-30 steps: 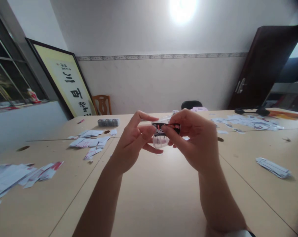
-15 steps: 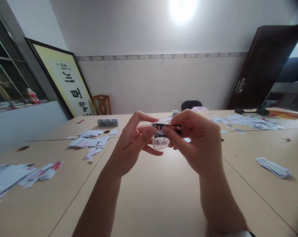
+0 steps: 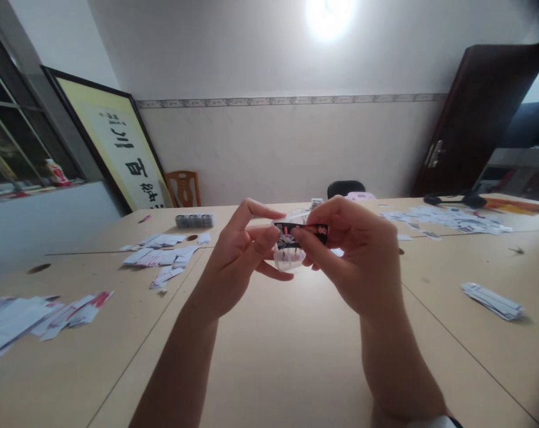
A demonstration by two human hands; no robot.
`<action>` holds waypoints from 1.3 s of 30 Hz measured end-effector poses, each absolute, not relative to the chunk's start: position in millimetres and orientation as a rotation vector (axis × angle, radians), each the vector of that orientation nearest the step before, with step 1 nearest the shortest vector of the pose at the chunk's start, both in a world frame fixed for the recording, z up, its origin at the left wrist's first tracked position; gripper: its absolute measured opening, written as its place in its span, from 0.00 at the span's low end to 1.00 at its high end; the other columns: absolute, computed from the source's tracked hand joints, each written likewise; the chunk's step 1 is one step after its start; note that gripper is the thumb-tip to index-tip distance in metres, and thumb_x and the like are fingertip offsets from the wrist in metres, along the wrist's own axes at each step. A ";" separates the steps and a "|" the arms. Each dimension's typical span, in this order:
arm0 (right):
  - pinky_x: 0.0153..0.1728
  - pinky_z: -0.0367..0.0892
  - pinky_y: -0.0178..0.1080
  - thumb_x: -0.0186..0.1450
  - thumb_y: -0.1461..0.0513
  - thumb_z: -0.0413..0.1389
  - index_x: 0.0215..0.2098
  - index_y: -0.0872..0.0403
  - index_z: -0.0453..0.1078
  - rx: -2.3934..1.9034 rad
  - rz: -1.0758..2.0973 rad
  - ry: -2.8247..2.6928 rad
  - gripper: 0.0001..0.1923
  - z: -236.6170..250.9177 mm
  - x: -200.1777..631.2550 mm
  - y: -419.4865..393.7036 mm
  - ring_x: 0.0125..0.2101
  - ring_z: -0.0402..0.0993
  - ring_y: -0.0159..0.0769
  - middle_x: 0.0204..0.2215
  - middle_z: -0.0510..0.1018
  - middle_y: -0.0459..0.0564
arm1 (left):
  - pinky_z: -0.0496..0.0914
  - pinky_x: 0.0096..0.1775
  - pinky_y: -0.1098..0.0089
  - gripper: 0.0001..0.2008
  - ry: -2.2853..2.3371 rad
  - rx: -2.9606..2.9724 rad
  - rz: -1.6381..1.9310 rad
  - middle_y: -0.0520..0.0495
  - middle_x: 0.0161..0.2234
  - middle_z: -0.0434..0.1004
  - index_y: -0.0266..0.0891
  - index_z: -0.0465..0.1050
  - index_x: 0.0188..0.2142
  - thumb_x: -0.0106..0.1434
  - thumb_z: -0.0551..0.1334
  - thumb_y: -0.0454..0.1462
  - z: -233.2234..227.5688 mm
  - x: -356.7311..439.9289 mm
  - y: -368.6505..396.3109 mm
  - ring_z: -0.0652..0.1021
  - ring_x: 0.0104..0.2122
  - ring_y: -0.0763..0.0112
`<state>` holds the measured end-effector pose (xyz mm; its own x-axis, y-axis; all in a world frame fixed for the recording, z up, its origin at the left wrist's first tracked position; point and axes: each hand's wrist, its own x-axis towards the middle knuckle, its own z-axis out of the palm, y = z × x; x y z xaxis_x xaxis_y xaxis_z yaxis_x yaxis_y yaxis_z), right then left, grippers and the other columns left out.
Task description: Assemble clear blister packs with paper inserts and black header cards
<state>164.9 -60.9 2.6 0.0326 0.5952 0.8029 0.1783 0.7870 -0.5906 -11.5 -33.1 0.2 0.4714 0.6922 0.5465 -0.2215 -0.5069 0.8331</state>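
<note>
Barely any change in head view: both hands hold same pose above table (image 3: 296, 356), lifted slightly. Left hand (image 3: 240, 258) pinches clear plastic packet (image 3: 290, 257) at thumb and fingertips, forefinger extended. Right hand (image 3: 356, 261) pinches dark printed label (image 3: 301, 231) across packet top. Seating label seems ongoing. Paper slips (image 3: 162, 257) lie scattered at left.

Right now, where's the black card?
Head view, centre: the black card is pinched between the left hand and right hand, atop a clear pouch, above the table.
</note>
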 end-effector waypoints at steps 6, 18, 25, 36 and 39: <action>0.17 0.65 0.32 0.61 0.66 0.63 0.29 0.52 0.67 -0.658 0.336 -1.528 0.09 1.8 164.3 -59.4 0.19 0.70 0.28 0.21 0.71 0.41 | 0.83 0.31 0.67 0.06 0.418 1.770 1.207 0.56 0.29 0.78 0.46 0.67 0.47 0.72 0.59 0.42 -0.8 -11.4 -32.6 0.83 0.32 0.69; 0.18 0.65 0.32 0.61 0.65 0.63 0.29 0.52 0.67 -0.696 0.331 -1.539 0.09 3.0 164.4 -58.8 0.18 0.69 0.27 0.20 0.72 0.41 | 0.83 0.30 0.68 0.06 0.421 1.775 1.232 0.55 0.29 0.78 0.45 0.67 0.46 0.72 0.60 0.41 -1.5 -10.0 -32.6 0.82 0.27 0.72; 0.18 0.65 0.32 0.61 0.65 0.63 0.29 0.52 0.67 -0.707 0.326 -1.541 0.09 3.0 164.3 -59.1 0.19 0.68 0.27 0.20 0.72 0.41 | 0.82 0.27 0.68 0.06 0.441 1.775 1.271 0.55 0.28 0.78 0.45 0.67 0.45 0.71 0.60 0.42 -2.3 -7.5 -33.0 0.81 0.26 0.72; 0.18 0.65 0.32 0.61 0.64 0.64 0.29 0.52 0.67 -0.709 0.337 -1.538 0.09 2.7 164.6 -58.3 0.18 0.68 0.27 0.20 0.71 0.40 | 0.82 0.27 0.69 0.06 0.433 1.784 1.273 0.55 0.29 0.77 0.45 0.67 0.45 0.70 0.62 0.40 -1.7 -8.0 -31.0 0.81 0.27 0.73; 0.18 0.65 0.32 0.61 0.64 0.64 0.29 0.52 0.67 -0.709 0.339 -1.539 0.09 2.7 164.6 -57.8 0.18 0.68 0.27 0.20 0.71 0.40 | 0.82 0.26 0.69 0.07 0.431 1.782 1.282 0.55 0.28 0.77 0.44 0.67 0.45 0.70 0.62 0.40 -2.1 -7.4 -31.1 0.80 0.26 0.73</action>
